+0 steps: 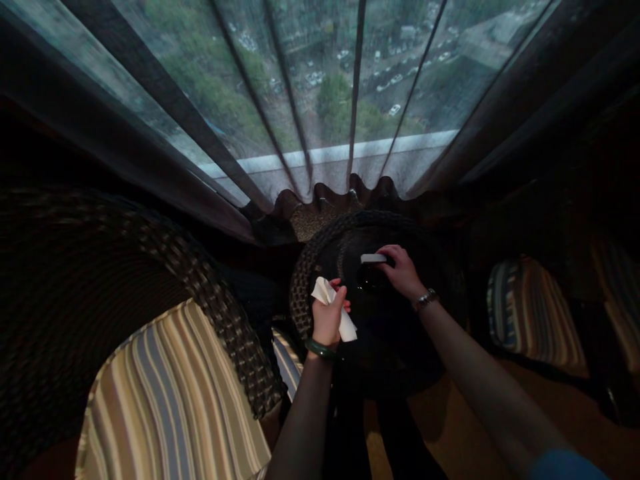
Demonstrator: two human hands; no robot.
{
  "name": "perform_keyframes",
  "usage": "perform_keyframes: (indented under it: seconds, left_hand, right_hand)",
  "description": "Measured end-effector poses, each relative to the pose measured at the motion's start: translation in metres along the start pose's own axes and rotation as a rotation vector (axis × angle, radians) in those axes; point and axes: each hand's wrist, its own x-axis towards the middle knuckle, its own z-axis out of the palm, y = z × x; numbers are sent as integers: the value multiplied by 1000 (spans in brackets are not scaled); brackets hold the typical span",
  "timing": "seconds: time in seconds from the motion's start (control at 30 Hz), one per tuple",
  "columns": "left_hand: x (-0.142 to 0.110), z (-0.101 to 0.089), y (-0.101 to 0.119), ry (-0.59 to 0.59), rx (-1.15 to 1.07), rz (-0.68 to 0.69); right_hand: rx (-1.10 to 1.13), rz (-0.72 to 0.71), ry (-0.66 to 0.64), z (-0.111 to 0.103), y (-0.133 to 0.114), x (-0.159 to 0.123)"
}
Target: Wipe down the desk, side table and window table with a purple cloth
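My left hand [328,317] is closed around a crumpled white tissue [347,327], whose ends stick out above and below the fist. It is held over the near left part of a round dark table [387,347]. Farther over the same table, my right hand [400,269] grips the right end of a small white flat rectangular thing [372,258], its kind too small to tell. Just below that, a dark glossy object [373,277] shows a few glints; its shape is lost in the shadow.
A woven chair [220,313] with a striped cushion [170,393] stands close on the left. Another striped cushion [533,313] is at the right. Sheer curtains [320,160] hang in front of the window, just past the table's woven rim [303,287].
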Motion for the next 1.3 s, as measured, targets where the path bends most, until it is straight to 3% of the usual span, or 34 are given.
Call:
perform_keyframes:
  seconds: [0.1, 0.23, 0.43, 0.5, 0.57, 0.67, 0.73, 0.8, 0.9, 0.97, 1.03, 1.1, 1.17, 1.23, 1.3]
  left_hand:
    - [13, 6, -25, -4, 99, -35]
    - [24, 24, -51, -37, 230, -53]
    - [40, 30, -62, 6, 459, -4]
    - [44, 30, -60, -9, 520, 2]
    - [49, 30, -56, -29, 565, 6]
    - [60, 30, -48, -35, 609, 29]
    - [70, 27, -43, -27, 622, 57]
    - [81, 23, -38, -16, 620, 88]
    - [94, 18, -31, -11, 612, 117]
    - [100, 18, -27, -14, 599, 127]
    - [101, 20, -25, -6, 565, 142]
    - [95, 23, -23, 10, 554, 158]
    - [79, 22, -16, 23, 579, 175]
    - [52, 13, -4, 35, 621, 214]
    - [14, -8, 13, 53, 675, 280]
  right_hand:
    - [27, 18, -83, 10, 20, 5]
    - [73, 55, -117, 12, 30, 3]
    - [18, 51, -80, -8, 31, 4]
    - [-94, 4, 0, -22, 28, -25]
    - [-282, -66, 35, -36, 27, -76]
    - [-553, -204, -185, -53, 35, -154]
    - [-645, -241, -334, -62, 49, -166]
    - [-670, -187, -295, -68, 64, -128]
    - [-617, -91, -56, -70, 81, -17]
    - [-586, -103, -23, -64, 86, 40]
    - [-585, -103, -47, -56, 85, 48]
    - [-601, -56, -85, -46, 73, 0]
    - [-587, 4, -172, -34, 48, -82]
    - [-459, 2, -371, -17, 18, -170]
    - [-203, 14, -570, 1, -11, -244]
